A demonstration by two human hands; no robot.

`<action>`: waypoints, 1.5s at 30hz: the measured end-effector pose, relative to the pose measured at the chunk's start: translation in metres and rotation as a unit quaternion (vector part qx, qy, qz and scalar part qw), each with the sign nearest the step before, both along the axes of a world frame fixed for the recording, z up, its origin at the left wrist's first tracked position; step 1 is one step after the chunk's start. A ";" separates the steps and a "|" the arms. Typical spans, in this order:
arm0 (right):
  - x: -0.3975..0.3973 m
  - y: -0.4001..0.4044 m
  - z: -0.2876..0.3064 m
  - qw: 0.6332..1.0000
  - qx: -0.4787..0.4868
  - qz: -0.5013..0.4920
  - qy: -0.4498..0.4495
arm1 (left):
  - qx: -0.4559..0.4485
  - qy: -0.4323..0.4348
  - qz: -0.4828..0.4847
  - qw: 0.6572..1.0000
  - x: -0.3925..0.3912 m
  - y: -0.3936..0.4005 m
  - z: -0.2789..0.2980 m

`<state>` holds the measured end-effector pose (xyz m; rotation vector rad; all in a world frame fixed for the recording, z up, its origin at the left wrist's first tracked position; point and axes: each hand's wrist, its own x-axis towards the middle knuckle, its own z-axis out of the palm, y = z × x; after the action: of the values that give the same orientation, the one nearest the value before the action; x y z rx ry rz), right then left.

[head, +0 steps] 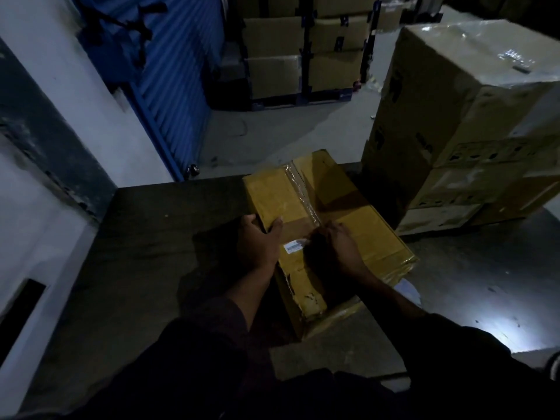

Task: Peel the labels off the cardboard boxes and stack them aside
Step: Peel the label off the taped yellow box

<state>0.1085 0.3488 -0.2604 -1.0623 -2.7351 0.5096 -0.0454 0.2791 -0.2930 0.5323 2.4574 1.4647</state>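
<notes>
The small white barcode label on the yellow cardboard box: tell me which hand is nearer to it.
Right. The right hand has its fingertips at the white barcode label's right end; the left hand grips the yellow cardboard box's left edge, just left of the label.

Head-worn view, facing forward and down, seemingly near, dim

The print on the white label (295, 245) is too small to read, and the right hand (339, 245) covers the label's right end. That hand's fingertips are lost in shadow. The big carton (466, 116) is cut off by the right edge.
</notes>
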 end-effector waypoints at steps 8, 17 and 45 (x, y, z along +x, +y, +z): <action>0.004 0.003 0.000 0.997 -0.041 0.004 0.067 | -0.004 0.009 0.007 1.000 -0.001 0.000 0.001; 0.000 0.009 -0.013 0.999 -0.034 -0.015 -0.008 | -0.008 0.010 0.004 1.000 -0.001 0.001 -0.001; 0.002 0.009 -0.013 0.994 -0.072 0.008 0.084 | -0.018 0.016 0.001 1.000 -0.001 0.000 -0.002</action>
<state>0.1107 0.3576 -0.2731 -0.9804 -2.5939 0.7736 -0.0459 0.2787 -0.2945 0.5489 2.5049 1.4199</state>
